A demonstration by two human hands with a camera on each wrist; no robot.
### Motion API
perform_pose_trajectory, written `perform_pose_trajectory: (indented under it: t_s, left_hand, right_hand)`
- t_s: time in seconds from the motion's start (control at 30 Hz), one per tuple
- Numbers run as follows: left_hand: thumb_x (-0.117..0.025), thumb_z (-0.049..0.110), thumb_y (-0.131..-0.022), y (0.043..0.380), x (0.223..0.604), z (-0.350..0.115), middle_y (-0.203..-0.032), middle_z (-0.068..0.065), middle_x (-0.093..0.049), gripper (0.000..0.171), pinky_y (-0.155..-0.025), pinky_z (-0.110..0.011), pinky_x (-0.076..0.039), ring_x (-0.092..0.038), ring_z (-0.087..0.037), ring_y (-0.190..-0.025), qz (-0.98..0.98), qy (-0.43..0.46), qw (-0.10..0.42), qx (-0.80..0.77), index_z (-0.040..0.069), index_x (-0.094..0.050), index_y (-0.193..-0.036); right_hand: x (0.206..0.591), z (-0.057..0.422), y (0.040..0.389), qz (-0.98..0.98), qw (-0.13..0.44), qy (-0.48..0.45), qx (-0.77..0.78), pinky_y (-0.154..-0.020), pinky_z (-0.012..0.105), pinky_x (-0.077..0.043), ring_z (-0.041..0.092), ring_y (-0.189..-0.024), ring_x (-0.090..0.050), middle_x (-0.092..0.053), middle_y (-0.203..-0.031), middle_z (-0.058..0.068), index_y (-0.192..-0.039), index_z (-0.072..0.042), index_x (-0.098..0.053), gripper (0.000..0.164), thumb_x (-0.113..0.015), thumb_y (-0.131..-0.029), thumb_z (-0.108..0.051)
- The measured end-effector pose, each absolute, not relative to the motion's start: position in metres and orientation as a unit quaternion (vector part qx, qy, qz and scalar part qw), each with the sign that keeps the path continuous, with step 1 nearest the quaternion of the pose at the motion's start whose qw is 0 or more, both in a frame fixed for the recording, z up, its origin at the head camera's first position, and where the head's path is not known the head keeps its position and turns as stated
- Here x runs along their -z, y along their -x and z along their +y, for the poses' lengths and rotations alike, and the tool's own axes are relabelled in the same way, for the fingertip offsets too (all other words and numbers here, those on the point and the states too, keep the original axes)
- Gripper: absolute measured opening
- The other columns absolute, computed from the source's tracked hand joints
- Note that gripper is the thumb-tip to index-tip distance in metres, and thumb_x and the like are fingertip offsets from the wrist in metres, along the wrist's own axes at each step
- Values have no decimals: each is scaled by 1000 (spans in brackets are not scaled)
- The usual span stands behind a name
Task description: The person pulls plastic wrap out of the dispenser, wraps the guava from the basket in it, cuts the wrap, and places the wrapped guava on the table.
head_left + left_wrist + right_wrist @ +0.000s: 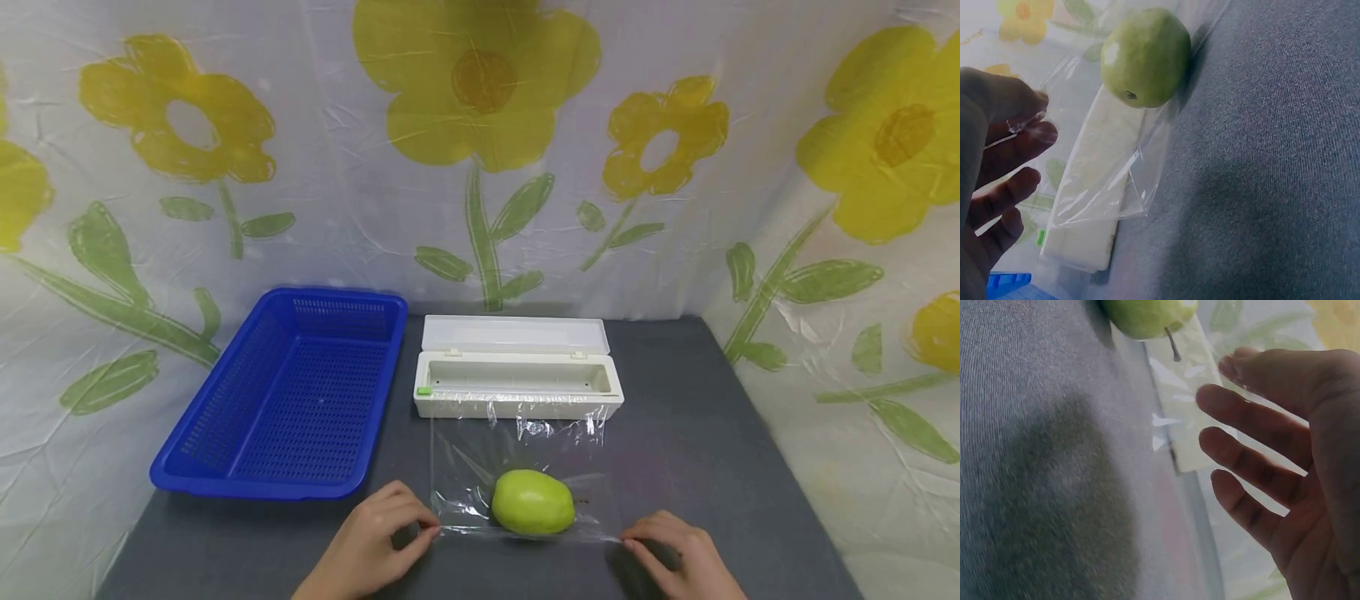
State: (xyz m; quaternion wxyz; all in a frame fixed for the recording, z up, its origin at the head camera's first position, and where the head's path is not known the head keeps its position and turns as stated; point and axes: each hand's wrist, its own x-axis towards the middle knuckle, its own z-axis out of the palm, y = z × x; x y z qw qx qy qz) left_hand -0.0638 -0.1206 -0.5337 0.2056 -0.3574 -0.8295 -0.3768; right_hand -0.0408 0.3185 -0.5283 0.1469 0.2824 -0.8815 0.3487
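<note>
A sheet of clear cling film (465, 475) runs from the front of a white film dispenser (519, 408) towards me. My left hand (382, 533) pinches the film's near left corner between thumb and forefinger. At the near right corner, my right hand (678, 554) pinches the film the same way. Between the hands, by the film's near edge, lies a smooth oval green fruit (533, 502), overlapped by the film in the head view. Its thin stem (1174, 345) shows in the right wrist view. The other fingers of both hands are loosely bent.
The dispenser's white lid (516, 335) is raised at the back, and a small green piece (424, 391) sits at its left end. A blue perforated basket (300, 400) stands to the left on the dark grey tabletop (690, 442). A flowered curtain (322, 167) surrounds the table.
</note>
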Motion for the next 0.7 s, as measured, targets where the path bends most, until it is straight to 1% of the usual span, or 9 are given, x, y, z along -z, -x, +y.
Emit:
perform_pose_trajectory:
  t_s: [0.07, 0.1, 0.2, 0.3, 0.33, 0.43, 0.5, 0.57, 0.7]
  left_hand:
    - [-91, 6, -77, 66, 536, -119, -88, 20, -69, 28, -77, -13, -50, -60, 0, -84, -827, 351, 218, 381, 25, -77, -92]
    - [-90, 8, -80, 67, 537, -119, -88, 20, -68, 25, -77, -13, -50, -60, 0, -84, -828, 347, 220, 381, 25, -77, -91]
    - [-88, 8, -80, 69, 540, -117, -85, 19, -67, 25, -75, -14, -50, -60, -1, -82, -829, 336, 233, 380, 26, -75, -90]
    - [-89, 8, -78, 69, 541, -114, -83, 22, -65, 27, -74, -14, -49, -60, -1, -81, -847, 304, 230, 370, 29, -73, -87]
    - [-90, 7, -76, 69, 541, -113, -83, 23, -65, 30, -73, -15, -49, -60, -1, -80, -855, 289, 224, 368, 30, -72, -86]
    - [-91, 7, -76, 69, 541, -109, -82, 27, -61, 33, -70, -17, -49, -59, -1, -78, -878, 241, 198, 362, 32, -70, -82]
    - [-91, 7, -75, 69, 541, -106, -81, 28, -59, 34, -68, -19, -50, -57, 1, -78, -890, 212, 182, 361, 33, -69, -80]
    - [-91, 6, -76, 69, 541, -105, -80, 27, -58, 34, -67, -22, -50, -55, 2, -77, -897, 192, 169, 361, 32, -69, -79]
    - [-90, 7, -76, 71, 543, -102, -78, 27, -58, 33, -67, -24, -50, -54, 2, -76, -905, 170, 155, 357, 32, -69, -77]
  right_hand:
    - [530, 316, 44, -879, 163, -285, -345, -77, 12, -51, 1, -86, -67, -73, -94, -17, -99, -27, -78, 42, -90, -76, 6]
    - [531, 315, 46, -877, 170, -287, -347, -80, 11, -51, 2, -87, -67, -73, -95, -15, -100, -26, -77, 43, -90, -76, 7]
    - [534, 309, 50, -871, 179, -282, -359, -82, 11, -51, 5, -90, -68, -74, -97, -11, -101, -24, -77, 44, -88, -75, 10]
    - [536, 303, 53, -874, 188, -261, -363, -77, 13, -52, 3, -86, -68, -74, -95, -10, -99, -21, -77, 42, -86, -75, 12]
    - [537, 301, 54, -879, 189, -249, -361, -74, 14, -53, 1, -83, -68, -74, -93, -12, -98, -21, -76, 41, -86, -76, 12]
    - [539, 294, 57, -892, 186, -208, -356, -68, 16, -53, -4, -78, -65, -72, -88, -18, -95, -23, -76, 37, -85, -79, 9]
    - [541, 290, 60, -895, 181, -192, -359, -66, 17, -53, -5, -76, -64, -71, -86, -19, -95, -23, -76, 35, -85, -82, 7]
    - [543, 286, 63, -893, 177, -189, -367, -64, 18, -52, -5, -75, -64, -71, -87, -19, -96, -23, -76, 33, -84, -84, 7]
    - [548, 278, 70, -878, 180, -214, -388, -63, 17, -51, -3, -75, -65, -72, -88, -14, -97, -20, -76, 32, -83, -84, 8]
